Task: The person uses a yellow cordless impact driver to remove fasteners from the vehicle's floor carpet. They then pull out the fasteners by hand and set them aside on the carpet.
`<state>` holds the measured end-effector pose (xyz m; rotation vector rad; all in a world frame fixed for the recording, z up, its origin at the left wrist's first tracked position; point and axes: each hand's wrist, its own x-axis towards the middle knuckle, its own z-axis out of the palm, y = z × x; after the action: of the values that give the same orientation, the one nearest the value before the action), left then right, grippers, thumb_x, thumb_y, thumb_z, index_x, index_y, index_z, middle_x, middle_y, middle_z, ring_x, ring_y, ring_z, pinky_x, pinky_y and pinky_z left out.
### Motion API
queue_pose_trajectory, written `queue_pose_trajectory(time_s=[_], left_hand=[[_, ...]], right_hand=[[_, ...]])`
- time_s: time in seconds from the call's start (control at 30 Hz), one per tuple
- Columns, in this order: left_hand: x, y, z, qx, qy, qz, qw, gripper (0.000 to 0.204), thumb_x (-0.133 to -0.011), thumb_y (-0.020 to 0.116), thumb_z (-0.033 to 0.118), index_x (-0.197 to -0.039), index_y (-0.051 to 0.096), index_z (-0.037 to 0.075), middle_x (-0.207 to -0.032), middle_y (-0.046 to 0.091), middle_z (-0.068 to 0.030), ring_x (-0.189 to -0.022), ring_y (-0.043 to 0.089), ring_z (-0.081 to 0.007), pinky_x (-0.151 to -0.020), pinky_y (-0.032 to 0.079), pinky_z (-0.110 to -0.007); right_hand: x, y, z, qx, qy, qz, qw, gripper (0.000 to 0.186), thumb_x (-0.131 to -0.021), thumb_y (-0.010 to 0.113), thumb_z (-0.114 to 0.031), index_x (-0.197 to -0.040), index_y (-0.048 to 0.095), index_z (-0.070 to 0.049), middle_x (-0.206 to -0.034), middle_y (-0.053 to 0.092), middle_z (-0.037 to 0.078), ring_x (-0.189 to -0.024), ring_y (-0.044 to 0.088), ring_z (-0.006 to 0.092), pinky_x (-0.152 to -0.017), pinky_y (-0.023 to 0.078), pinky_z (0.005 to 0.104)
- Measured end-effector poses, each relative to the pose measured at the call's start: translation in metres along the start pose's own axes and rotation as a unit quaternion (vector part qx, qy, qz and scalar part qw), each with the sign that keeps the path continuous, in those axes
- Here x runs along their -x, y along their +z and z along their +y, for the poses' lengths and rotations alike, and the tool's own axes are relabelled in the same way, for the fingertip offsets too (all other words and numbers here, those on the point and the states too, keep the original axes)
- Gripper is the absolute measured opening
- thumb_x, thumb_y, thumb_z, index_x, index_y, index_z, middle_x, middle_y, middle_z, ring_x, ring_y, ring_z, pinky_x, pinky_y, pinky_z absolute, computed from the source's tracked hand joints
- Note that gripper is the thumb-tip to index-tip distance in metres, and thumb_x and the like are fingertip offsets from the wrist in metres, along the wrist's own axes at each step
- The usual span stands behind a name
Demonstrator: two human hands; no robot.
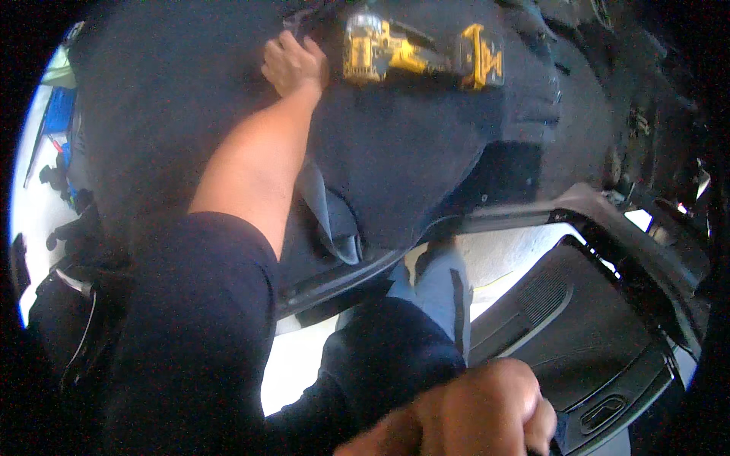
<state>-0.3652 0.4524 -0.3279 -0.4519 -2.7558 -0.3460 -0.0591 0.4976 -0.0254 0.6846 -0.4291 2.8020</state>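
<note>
My left hand (pixel 295 64) reaches up onto dark carpet (pixel 395 144), its fingers slightly bent and apart at a small dark piece at the top, which is hard to make out. Just to its right a yellow-and-black cordless power tool (pixel 380 53) lies on its side. Below, a loose carpet flap (pixel 331 213) is folded back, showing a grey underside. My right hand (pixel 487 403) is closed low in the foreground; what it grips is hidden.
A door sill (pixel 342 277) crosses below the carpet, with my legs (pixel 437 296) beyond it. A black door panel (pixel 578 327) is at lower right. Dark trim and metal parts (pixel 639 129) line the right. Blue objects (pixel 59 110) show on a pale floor at far left.
</note>
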Motion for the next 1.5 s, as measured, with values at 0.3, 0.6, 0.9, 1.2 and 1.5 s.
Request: queue_pose_trajectory(time_s=[0.3,0.6,0.9,1.2,1.5], left_hand=[[-0.002,-0.018,0.009,0.037,-0.040,-0.009,0.998,0.034,-0.088,0.063,0.030,-0.116,0.057,0.012,-0.111,0.058,-0.0124,-0.108,0.057,-0.0329,-0.087,0.044,-0.048],[0.000,-0.027,0.006,0.148,-0.020,0.031,0.988,0.047,-0.082,0.071,0.023,-0.121,0.051,0.005,-0.114,0.059,-0.0156,-0.107,0.056,-0.0360,-0.086,0.042,-0.048],[0.003,-0.032,0.000,0.141,-0.031,-0.009,0.989,0.037,-0.088,0.064,0.031,-0.112,0.057,0.004,-0.111,0.060,-0.0170,-0.105,0.056,-0.0353,-0.085,0.041,-0.045],[0.003,-0.033,0.002,0.192,-0.084,-0.023,0.977,0.020,-0.094,0.055,0.022,-0.105,0.063,0.008,-0.101,0.060,-0.0101,-0.100,0.057,-0.0302,-0.083,0.041,-0.044],[0.002,-0.039,0.001,0.218,-0.060,-0.027,0.974,0.026,-0.089,0.061,0.028,-0.107,0.061,0.009,-0.102,0.060,-0.0113,-0.097,0.057,-0.0315,-0.083,0.041,-0.043]], right_hand=[[-0.036,-0.093,-0.039,0.532,0.389,0.235,0.714,0.026,-0.089,0.069,-0.018,-0.106,0.061,0.001,-0.099,0.068,0.015,-0.094,0.066,0.0264,-0.088,0.050,0.0383],[-0.188,-0.316,0.012,0.849,0.139,-0.189,0.473,0.034,-0.076,0.072,-0.014,-0.110,0.068,-0.011,-0.122,0.062,0.012,-0.120,0.055,0.0330,-0.104,0.040,0.0451],[-0.249,-0.351,0.016,0.827,0.177,-0.083,0.526,0.013,-0.080,0.065,-0.009,-0.091,0.070,-0.004,-0.087,0.068,0.016,-0.084,0.067,0.0345,-0.076,0.052,0.0437],[-0.163,-0.317,0.045,0.889,0.252,-0.119,0.364,0.024,-0.076,0.074,-0.030,-0.086,0.071,-0.009,-0.083,0.067,0.012,-0.086,0.064,0.0304,-0.078,0.047,0.0416],[-0.161,-0.323,0.045,0.872,0.307,-0.085,0.371,0.020,-0.071,0.069,-0.022,-0.079,0.063,-0.005,-0.079,0.066,0.014,-0.083,0.063,0.0339,-0.078,0.047,0.0452]])
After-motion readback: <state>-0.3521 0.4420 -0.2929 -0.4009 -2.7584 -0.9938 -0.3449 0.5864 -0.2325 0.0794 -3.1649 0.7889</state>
